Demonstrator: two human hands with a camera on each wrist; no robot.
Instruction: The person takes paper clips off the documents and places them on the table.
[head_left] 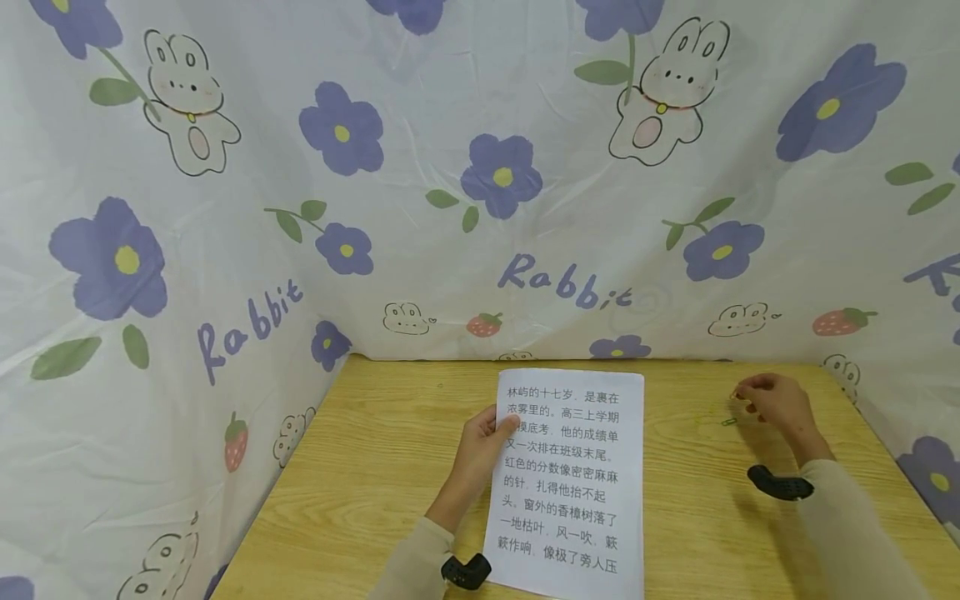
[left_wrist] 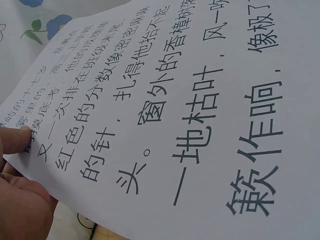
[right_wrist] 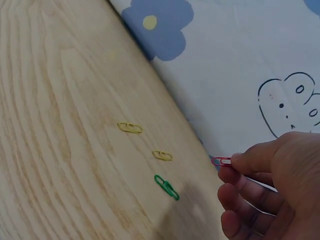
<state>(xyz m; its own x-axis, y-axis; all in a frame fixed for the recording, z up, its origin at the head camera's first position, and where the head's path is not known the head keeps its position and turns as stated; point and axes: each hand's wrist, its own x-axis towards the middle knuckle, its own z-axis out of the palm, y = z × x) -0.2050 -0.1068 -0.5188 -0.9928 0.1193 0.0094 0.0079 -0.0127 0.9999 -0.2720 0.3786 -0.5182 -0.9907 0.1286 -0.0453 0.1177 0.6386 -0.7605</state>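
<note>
My left hand (head_left: 480, 446) grips a printed sheet of paper (head_left: 570, 492) by its left edge, thumb on the printed face and fingers behind. In the left wrist view the sheet (left_wrist: 150, 125) fills most of the picture, covered in large black characters. Over the right part of the table, my right hand (head_left: 776, 408) pinches a red paper clip (right_wrist: 221, 161) between thumb and index finger. A green paper clip (right_wrist: 166, 187) and two yellow paper clips (right_wrist: 130, 128) lie on the wood close by the right hand.
The light wooden table (head_left: 375, 467) meets a white cloth (head_left: 420, 275) printed with purple flowers, rabbits and strawberries at its back and sides. Black bands with cameras (head_left: 780, 483) sit on both wrists.
</note>
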